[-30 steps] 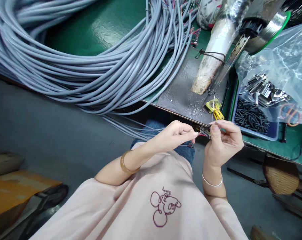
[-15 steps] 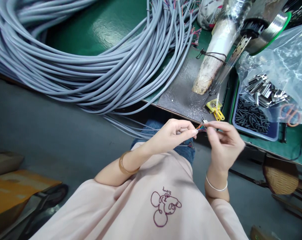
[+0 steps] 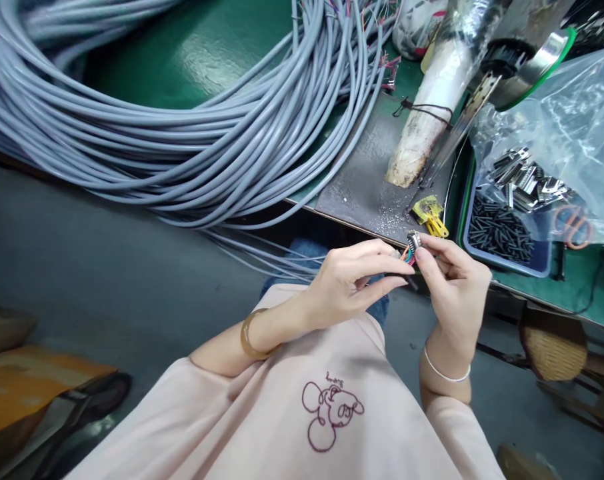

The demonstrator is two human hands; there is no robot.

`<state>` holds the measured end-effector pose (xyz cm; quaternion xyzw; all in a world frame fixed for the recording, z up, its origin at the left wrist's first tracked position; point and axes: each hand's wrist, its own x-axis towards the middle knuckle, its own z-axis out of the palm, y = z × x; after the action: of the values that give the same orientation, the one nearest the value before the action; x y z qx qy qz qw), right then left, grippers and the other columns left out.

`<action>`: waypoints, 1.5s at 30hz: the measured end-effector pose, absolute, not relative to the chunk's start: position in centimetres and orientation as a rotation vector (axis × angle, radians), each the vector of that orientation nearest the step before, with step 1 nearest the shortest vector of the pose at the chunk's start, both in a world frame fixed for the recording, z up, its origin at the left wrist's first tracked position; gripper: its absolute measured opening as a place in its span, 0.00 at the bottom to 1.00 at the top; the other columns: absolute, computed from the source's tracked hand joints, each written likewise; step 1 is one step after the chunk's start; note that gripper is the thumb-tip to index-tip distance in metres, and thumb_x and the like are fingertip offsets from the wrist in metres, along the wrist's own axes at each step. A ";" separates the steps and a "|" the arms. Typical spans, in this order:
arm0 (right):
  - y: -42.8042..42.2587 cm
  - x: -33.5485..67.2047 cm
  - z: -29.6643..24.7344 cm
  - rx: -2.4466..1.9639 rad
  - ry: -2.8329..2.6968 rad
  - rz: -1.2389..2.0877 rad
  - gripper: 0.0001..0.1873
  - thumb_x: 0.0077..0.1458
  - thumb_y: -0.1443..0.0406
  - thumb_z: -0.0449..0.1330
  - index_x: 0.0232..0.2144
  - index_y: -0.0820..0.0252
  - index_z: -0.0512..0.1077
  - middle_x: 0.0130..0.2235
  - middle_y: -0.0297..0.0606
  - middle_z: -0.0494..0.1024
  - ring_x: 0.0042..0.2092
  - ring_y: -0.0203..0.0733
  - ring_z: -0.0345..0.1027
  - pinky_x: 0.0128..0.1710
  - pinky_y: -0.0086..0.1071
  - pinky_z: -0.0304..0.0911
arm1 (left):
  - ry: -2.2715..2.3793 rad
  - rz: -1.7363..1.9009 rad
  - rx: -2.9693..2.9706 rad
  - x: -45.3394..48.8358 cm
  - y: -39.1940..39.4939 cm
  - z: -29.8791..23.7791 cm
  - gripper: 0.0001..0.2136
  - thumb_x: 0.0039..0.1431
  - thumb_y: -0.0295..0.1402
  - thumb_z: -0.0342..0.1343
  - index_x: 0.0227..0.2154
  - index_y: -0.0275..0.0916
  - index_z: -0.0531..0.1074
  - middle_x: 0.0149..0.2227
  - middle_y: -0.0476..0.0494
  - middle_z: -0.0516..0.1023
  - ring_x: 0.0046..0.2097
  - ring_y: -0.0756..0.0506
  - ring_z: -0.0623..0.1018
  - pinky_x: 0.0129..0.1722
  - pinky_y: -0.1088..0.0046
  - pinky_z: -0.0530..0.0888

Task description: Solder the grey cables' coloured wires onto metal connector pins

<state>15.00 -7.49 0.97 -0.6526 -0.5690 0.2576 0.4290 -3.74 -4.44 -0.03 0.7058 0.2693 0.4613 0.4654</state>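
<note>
My right hand [image 3: 455, 280] pinches a small metal D-shaped connector [image 3: 413, 241] between thumb and forefinger, above the bench's front edge. Thin coloured wires [image 3: 408, 256] run from the connector towards my left hand [image 3: 359, 277]. My left fingers are curled about the end of the grey cable, with forefinger and thumb stretched out below the wires. Part of that grip is hidden behind the fingers. A small dark piece [image 3: 411, 283] shows by the left thumb tip; its kind is unclear. Grey cables [image 3: 282, 261] pass behind my left forearm to the lap.
A large bundle of grey cables [image 3: 182, 150] covers the bench's left side. On the metal plate [image 3: 355, 180] lies a yellow clip-like piece [image 3: 431, 215], near a wrapped post [image 3: 417, 140] and solder spool [image 3: 547, 73]. Right of these, a blue tray [image 3: 535, 270] holds black tubes and bagged connectors.
The connector has tilted up in my right hand, showing its pins. My left forefinger and thumb have straightened and moved slightly right and down, and the small dark piece now shows by the thumb.
</note>
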 end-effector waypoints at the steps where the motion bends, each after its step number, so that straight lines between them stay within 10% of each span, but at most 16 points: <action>1: -7.5 14.9 1.0 -1.630 -1.417 0.634 0.12 0.58 0.58 0.66 0.43 0.56 0.81 0.33 0.36 0.82 0.30 0.35 0.74 0.29 0.28 0.72 | 0.663 1.175 1.774 -3.7 -4.5 0.0 0.05 0.64 0.28 0.59 0.40 0.36 0.79 0.39 0.41 0.80 0.35 0.52 0.76 0.28 0.80 0.70; 14: -7.2 14.3 1.2 -1.604 -1.412 0.624 0.13 0.57 0.60 0.67 0.46 0.53 0.81 0.32 0.34 0.82 0.27 0.34 0.72 0.25 0.28 0.68 | 0.782 1.154 1.756 -3.5 -3.9 0.0 0.05 0.63 0.25 0.56 0.31 0.36 0.73 0.36 0.41 0.81 0.38 0.49 0.77 0.40 0.72 0.74; 21: -6.6 14.6 1.5 -1.264 -1.219 0.110 0.12 0.61 0.65 0.60 0.46 0.51 0.77 0.27 0.28 0.75 0.19 0.28 0.62 0.16 0.26 0.53 | 0.873 0.886 1.240 -3.7 -2.4 -0.5 0.07 0.59 0.32 0.62 0.29 0.34 0.72 0.26 0.48 0.73 0.22 0.57 0.63 0.21 0.78 0.58; 27: -7.5 14.3 0.6 -1.478 -1.403 0.109 0.09 0.60 0.70 0.63 0.43 0.55 0.74 0.39 0.34 0.84 0.36 0.39 0.82 0.35 0.33 0.77 | 0.788 0.816 1.075 -4.0 -1.1 -0.8 0.10 0.58 0.36 0.63 0.29 0.35 0.70 0.24 0.51 0.70 0.19 0.58 0.59 0.16 0.79 0.54; 45: -4.6 13.7 -0.1 -1.428 -1.460 0.406 0.05 0.57 0.67 0.66 0.31 0.56 0.71 0.46 0.37 0.84 0.46 0.43 0.82 0.41 0.32 0.81 | 1.010 1.161 1.627 -2.4 0.4 -0.3 0.04 0.57 0.24 0.60 0.27 0.35 0.72 0.29 0.50 0.76 0.23 0.57 0.62 0.21 0.79 0.58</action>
<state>13.69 -4.65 -0.06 -0.5918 -0.6052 0.1682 0.5051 -2.43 0.37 -0.33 0.6538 0.4061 0.4667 0.4358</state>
